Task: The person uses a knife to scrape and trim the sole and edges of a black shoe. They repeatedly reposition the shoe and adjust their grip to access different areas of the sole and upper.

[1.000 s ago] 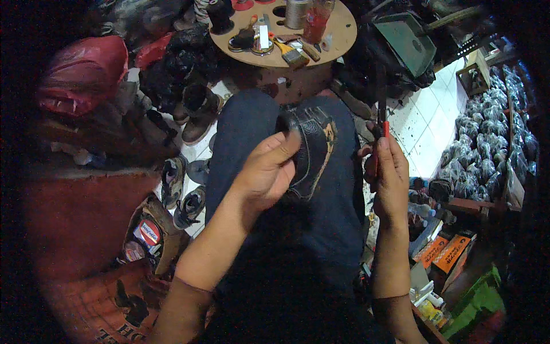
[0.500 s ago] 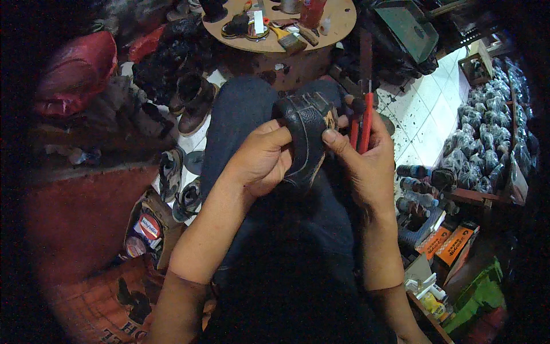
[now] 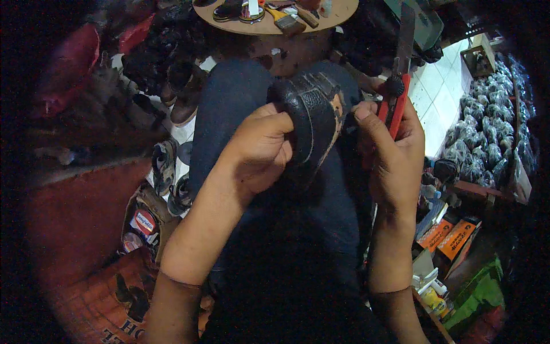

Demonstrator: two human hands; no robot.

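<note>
My left hand point(image 3: 260, 146) is closed round the near left side of a black leather shoe point(image 3: 303, 112), which is held up over my knees. Pale stitching runs across its leather, and a ragged tan edge shows on the right side. In my right hand point(image 3: 395, 157) is a red utility knife point(image 3: 399, 106) with a black knob, its long blade pointing up and away from me. The right thumb sits close to the shoe's torn edge; whether it pinches a bit of it I cannot tell.
Ahead stands a round table point(image 3: 326, 23) bearing a yellow-handled brush point(image 3: 286, 22) and other tools. Shoes point(image 3: 165, 163) lie on the floor at left, near an open bag point(image 3: 137, 200). On the right are orange boxes point(image 3: 458, 238) and many plastic-wrapped bundles point(image 3: 481, 126).
My right hand has moved right with the utility knife, away from the shoe's edge. The shoe has tilted a little, showing more of the tan edge. The view has shifted slightly downward.
</note>
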